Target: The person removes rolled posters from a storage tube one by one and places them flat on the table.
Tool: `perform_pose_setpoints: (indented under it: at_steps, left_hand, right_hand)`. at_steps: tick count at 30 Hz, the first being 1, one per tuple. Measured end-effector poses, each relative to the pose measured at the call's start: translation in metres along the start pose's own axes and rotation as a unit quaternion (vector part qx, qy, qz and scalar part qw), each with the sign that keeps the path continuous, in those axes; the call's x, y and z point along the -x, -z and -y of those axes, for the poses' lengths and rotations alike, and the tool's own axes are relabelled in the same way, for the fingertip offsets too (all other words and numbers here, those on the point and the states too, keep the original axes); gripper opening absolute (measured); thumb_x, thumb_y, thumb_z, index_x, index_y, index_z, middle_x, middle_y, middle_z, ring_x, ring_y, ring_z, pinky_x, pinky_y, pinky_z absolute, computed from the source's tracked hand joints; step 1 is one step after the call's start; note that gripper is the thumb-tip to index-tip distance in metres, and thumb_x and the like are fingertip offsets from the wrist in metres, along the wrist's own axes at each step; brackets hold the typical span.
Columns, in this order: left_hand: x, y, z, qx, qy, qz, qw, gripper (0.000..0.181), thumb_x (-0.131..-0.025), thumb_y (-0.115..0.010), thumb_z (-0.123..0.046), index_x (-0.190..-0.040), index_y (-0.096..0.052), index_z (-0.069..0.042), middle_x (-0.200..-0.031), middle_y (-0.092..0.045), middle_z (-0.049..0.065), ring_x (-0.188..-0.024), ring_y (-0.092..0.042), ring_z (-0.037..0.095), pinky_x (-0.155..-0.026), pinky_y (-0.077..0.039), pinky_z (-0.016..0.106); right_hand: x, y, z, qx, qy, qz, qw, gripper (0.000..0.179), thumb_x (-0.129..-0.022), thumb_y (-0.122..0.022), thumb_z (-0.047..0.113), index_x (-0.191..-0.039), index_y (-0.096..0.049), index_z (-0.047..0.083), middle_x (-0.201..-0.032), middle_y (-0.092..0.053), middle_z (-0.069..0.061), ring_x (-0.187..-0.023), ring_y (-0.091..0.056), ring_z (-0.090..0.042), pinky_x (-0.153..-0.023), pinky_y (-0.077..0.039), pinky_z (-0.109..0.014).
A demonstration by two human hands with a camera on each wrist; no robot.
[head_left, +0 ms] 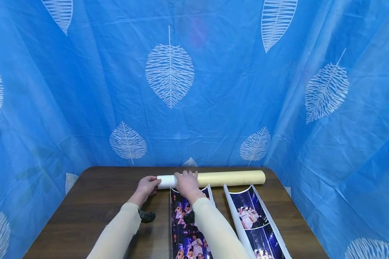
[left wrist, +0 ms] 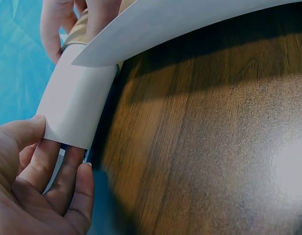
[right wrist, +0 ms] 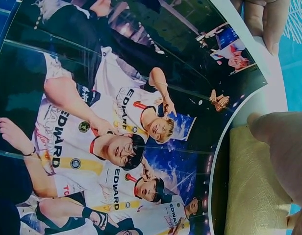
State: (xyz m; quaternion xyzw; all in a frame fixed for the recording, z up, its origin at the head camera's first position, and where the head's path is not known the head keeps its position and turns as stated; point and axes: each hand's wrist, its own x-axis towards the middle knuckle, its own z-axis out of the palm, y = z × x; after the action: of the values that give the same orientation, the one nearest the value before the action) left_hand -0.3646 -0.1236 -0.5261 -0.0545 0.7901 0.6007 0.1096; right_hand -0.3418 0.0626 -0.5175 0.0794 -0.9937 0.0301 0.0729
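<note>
Across the back of the table lies a long pale-yellow tube (head_left: 231,178), with a white paper roll (head_left: 166,181) sticking out of its left end. My left hand (head_left: 146,187) pinches the free end of the roll; in the left wrist view the thumb lies outside it and some fingers (left wrist: 67,171) reach inside the opening. My right hand (head_left: 187,184) grips the tube from above where roll and tube meet. Its thumb (right wrist: 283,147) presses at that joint in the right wrist view. Beneath my right forearm lies a glossy photo poster (head_left: 194,241), its edges curling up.
A second curling photo poster (head_left: 254,216) lies to the right, lengthwise on the brown wooden table (head_left: 94,201). Blue leaf-patterned cloth (head_left: 214,108) hangs behind and on both sides. Dark devices are strapped at the wrists, such as the left wrist camera (head_left: 147,216).
</note>
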Motion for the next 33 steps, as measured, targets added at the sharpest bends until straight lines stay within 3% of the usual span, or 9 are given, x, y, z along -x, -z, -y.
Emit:
perform_pose_setpoints:
  at_steps: [23,33]
  left_hand:
    - [0.002,0.008,0.005,-0.002,0.000,0.003,1.0000,0.042,-0.103,-0.063,-0.018,-0.134,-0.056,0.010,-0.130,-0.057,0.030,-0.107,-0.064,0.038,-0.089,-0.058,0.045]
    - [0.008,0.013,0.003,-0.008,0.006,0.004,0.9999,0.046,-0.104,-0.062,-0.020,-0.138,-0.053,0.009,-0.136,-0.053,0.031,-0.114,-0.061,0.041,-0.098,-0.054,0.050]
  right_hand:
    - [0.002,-0.001,-0.001,0.007,0.002,-0.002,1.0000,0.040,-0.092,-0.074,0.033,-0.129,-0.064,0.023,-0.120,-0.066,-0.011,-0.123,-0.057,-0.039,-0.109,-0.035,-0.068]
    - [0.002,-0.001,-0.001,0.005,0.006,-0.008,0.9999,0.040,-0.090,-0.076,0.033,-0.127,-0.065,0.022,-0.118,-0.066,-0.011,-0.122,-0.058,-0.039,-0.109,-0.035,-0.068]
